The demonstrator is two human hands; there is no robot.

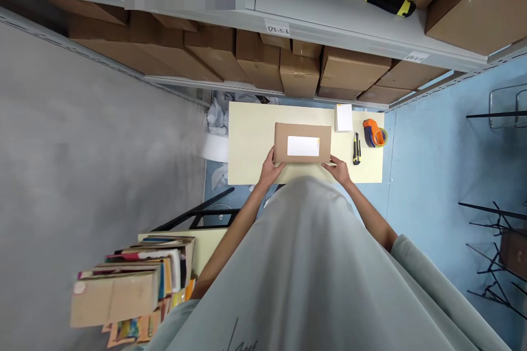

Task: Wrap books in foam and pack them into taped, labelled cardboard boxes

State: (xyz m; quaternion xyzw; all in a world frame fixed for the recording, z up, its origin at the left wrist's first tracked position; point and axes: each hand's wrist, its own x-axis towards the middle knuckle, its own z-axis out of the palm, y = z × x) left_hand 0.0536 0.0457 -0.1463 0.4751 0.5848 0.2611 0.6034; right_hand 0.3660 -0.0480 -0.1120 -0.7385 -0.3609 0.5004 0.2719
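Observation:
A brown cardboard box [302, 159] with a white label [303, 146] on its top rests on the pale yellow table [251, 142]. My left hand [270, 169] grips its near left corner, thumb along the front side and fingers round the left end. At the near right corner, my right hand [338, 169] holds the box the same way. To the right lie a black and yellow utility knife [356, 149] and an orange and blue tape dispenser [374, 134]. A small white box [343, 118] stands behind them.
Shelves packed with cardboard boxes [299, 71] rise behind the table, with another utility knife [387, 1] on an upper shelf. Stacked books [123, 290] sit at lower left. Crumpled white wrapping [217, 115] is left of the table. Black metal legs [494, 274] show at right.

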